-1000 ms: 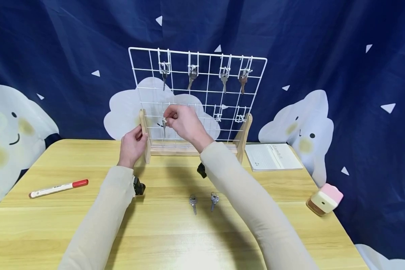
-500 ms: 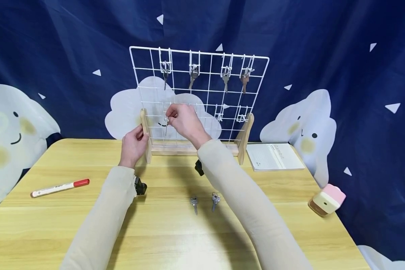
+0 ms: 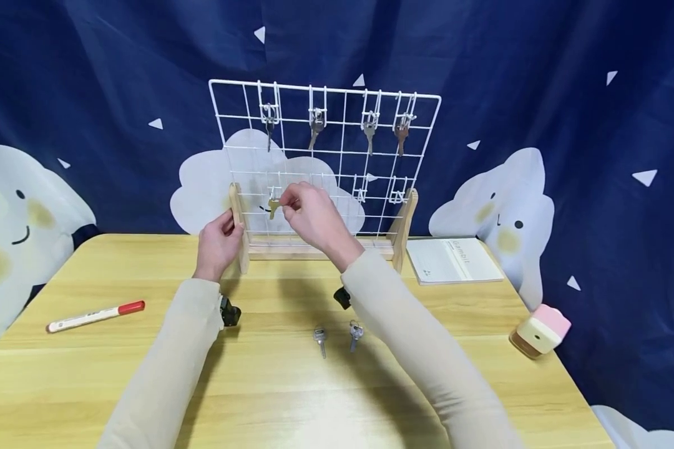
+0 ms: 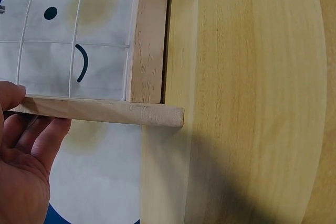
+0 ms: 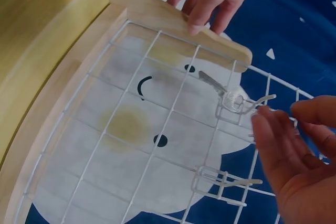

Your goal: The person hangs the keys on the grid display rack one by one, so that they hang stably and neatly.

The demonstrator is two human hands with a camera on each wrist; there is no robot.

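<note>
A wooden worktop (image 3: 90, 386) carries a white wire grid rack (image 3: 337, 162) standing upright in a wooden frame, with 4 keys hanging along its top row and 1 key (image 3: 273, 206) hanging from a hook (image 5: 244, 103) in the lower left of the grid. The left hand (image 3: 218, 243) grips the rack's left wooden post (image 3: 238, 227), thumb in front and fingers curled behind it, while the right hand (image 3: 313, 215) hovers just beside the hanging key, fingers relaxed and released, holding nothing. On the worktop lie a booklet (image 3: 452, 260), a red-capped marker (image 3: 95, 316), a pink-topped block (image 3: 541, 330) and 2 loose keys (image 3: 337, 337).
</note>
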